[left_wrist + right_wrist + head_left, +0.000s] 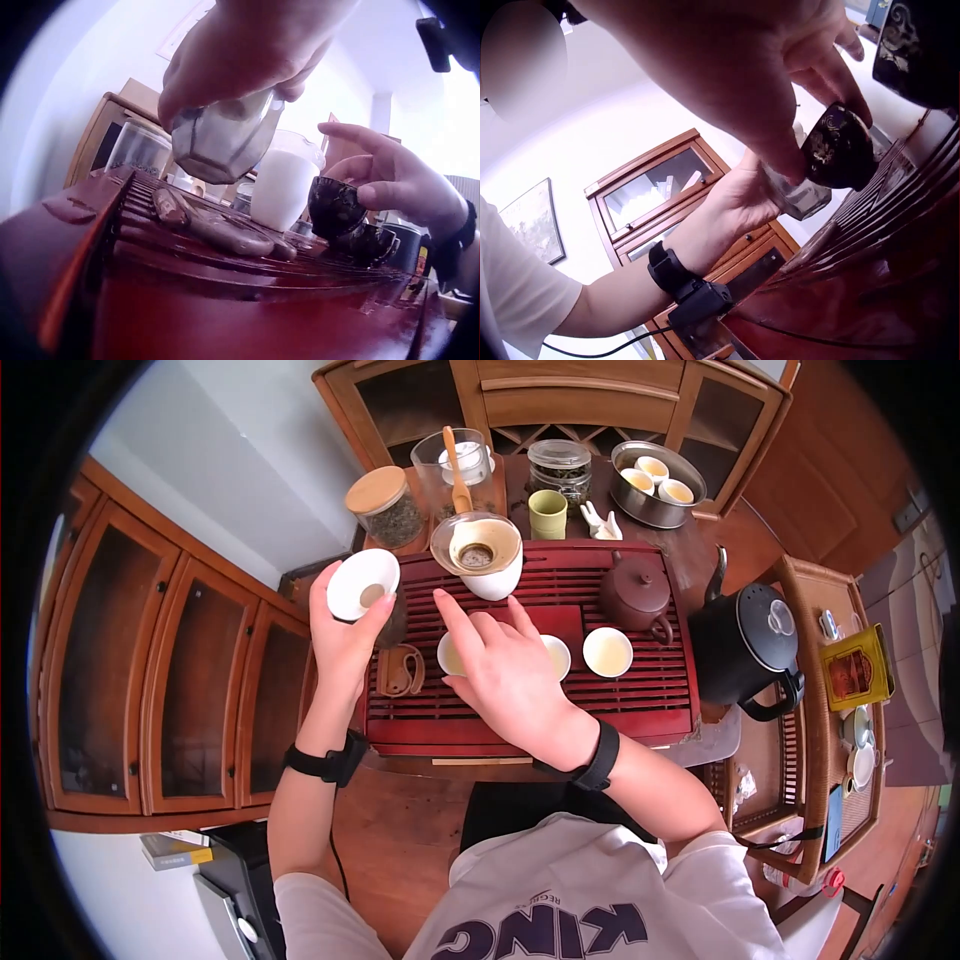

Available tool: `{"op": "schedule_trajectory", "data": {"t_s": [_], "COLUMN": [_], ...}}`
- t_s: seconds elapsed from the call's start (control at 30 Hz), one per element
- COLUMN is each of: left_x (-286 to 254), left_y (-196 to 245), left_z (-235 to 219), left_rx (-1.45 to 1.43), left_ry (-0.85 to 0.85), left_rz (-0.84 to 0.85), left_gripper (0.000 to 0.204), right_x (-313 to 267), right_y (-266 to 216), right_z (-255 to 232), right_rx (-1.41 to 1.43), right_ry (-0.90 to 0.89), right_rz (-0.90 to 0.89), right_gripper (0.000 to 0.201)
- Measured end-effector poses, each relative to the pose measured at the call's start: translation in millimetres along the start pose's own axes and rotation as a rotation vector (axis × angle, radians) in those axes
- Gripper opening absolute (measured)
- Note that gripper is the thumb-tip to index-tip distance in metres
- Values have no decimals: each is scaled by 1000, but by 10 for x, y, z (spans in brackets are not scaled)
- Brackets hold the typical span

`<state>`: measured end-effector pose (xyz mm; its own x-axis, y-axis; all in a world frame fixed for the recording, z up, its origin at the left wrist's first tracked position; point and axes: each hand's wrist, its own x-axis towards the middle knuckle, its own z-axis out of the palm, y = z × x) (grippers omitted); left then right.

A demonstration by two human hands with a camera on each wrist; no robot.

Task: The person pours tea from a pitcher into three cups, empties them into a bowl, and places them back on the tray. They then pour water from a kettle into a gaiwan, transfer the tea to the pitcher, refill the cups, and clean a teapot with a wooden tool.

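Observation:
My left hand (345, 625) grips a faceted cup (221, 142), white inside with a small brownish spot, and holds it tilted above the tray's left side. My right hand (510, 670) is over the row of teacups, its fingers spread. The thumb overlaps the side of a dark patterned teacup (334, 208), while the index finger stretches out above its rim. Beside it are a middle teacup (556, 657), partly hidden by the hand, and a right teacup (608, 652) with pale yellow liquid. A white pitcher (492, 582) carries a strainer (476, 545) just beyond the right hand.
A red slatted tea tray (440, 735) bears a brown teapot (637, 590) and a brown wooden-looking piece (401, 671). To the right stands a black kettle (745, 630). Behind are lidded jars (385, 508), a green cup (547, 515) and a metal bowl (660, 510) holding several cups.

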<state>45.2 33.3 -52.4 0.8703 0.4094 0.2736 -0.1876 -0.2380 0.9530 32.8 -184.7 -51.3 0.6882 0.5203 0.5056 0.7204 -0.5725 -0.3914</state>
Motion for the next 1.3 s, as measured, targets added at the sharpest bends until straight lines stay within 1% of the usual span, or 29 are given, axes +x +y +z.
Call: {"op": "schedule_trajectory", "data": {"t_s": [0.03,0.1,0.23,0.33,0.4,0.43,0.5,0.6,0.7,0.83,0.9,0.93,1.0,1.03,1.13,1.23,1.3], "left_x": [30,84,138,176,205,222,241,243,219,145,138,129,97,75,18,-18,-19], "left_y": [-4,-6,-12,-94,-126,-126,-122,-188,-228,-173,-178,-179,-194,-189,-204,-241,-260], "left_z": [2,14,64,109,138,146,160,161,113,20,-48,-69,-91,-94,-98,-87,-95], "left_rx": [-1,-61,-80,-27,71,69,152,153,207,290,341,343,405,397,370,367,320], "left_ry": [5,0,-19,-23,-67,-66,-99,-93,-94,-118,-155,-154,-132,-126,-105,-66,-93], "left_rz": [0,-104,-94,-70,-56,-55,3,47,72,93,147,148,165,158,187,198,176], "left_gripper": [73,73,73,74,78,78,81,82,82,82,82,82,82,82,81,83,84], "right_x": [-6,-23,-37,-27,-31,-31,-36,-44,-66,-104,-158,-202,-351,-452,-793,-1120,-1291], "right_y": [13,43,51,38,39,39,39,57,83,49,25,21,36,63,232,423,541], "right_z": [26,67,74,46,61,64,69,67,64,-85,-196,-271,-421,-468,-552,-567,-533], "right_rx": [0,-5,-33,-61,-86,-88,-123,-75,-94,-13,77,78,189,215,184,144,114], "right_ry": [-2,-33,-48,-66,-48,-48,-30,-6,39,8,69,70,145,201,363,458,478], "right_rz": [-5,-4,-5,-1,-5,-6,-16,-33,-65,-55,-58,-59,-43,-20,24,83,111], "right_gripper": [87,87,86,83,74,74,67,64,67,71,72,72,71,64,54,52,54]}}
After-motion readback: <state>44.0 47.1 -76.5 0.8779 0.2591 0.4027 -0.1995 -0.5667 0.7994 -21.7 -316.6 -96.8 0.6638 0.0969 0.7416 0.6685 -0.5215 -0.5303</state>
